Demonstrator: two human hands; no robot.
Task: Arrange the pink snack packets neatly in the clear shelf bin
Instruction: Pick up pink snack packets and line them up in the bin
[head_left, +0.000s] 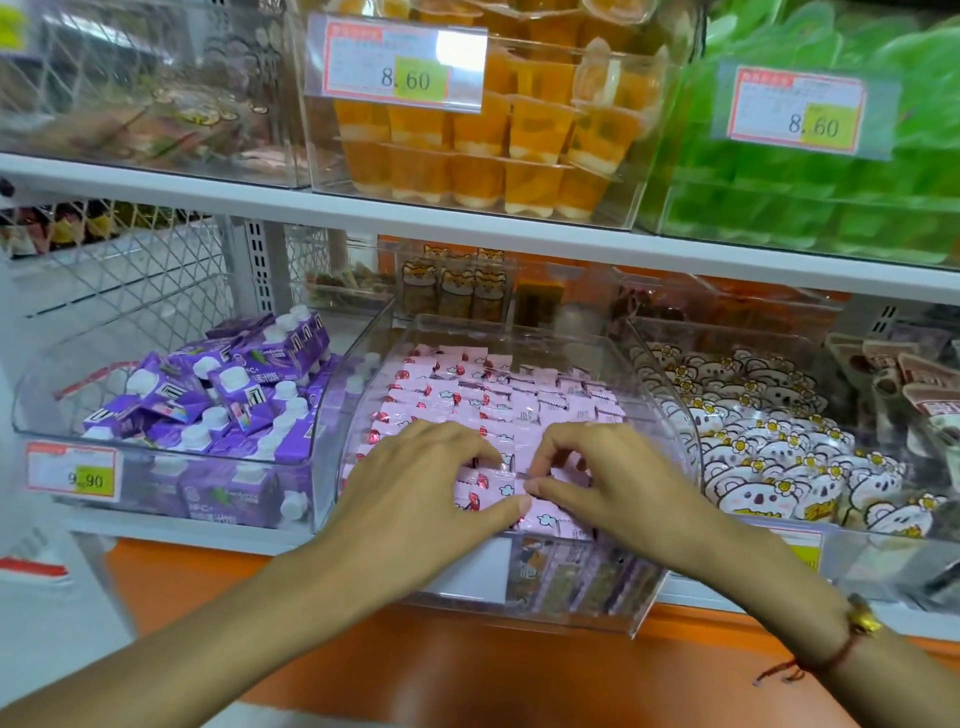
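Several pink snack packets (498, 395) lie in rows inside the clear shelf bin (670, 410) in the middle of the lower shelf. Both hands are inside the bin at its front. My left hand (415, 483) lies over the front-left packets, fingers curled down on them and thumb stretched right. My right hand (608, 478) sits just beside it, its curled fingers and thumb pinching a pink packet (545, 514) in the front row. The thumbs nearly touch. The packets beneath both palms are hidden.
A clear bin of purple drink cartons (218, 395) stands to the left, one of koala-printed packets (769, 457) to the right. Bear-lidded jars (457, 291) stand behind. The shelf above (363, 208) carries orange jelly cups (478, 135) and green cups (831, 171).
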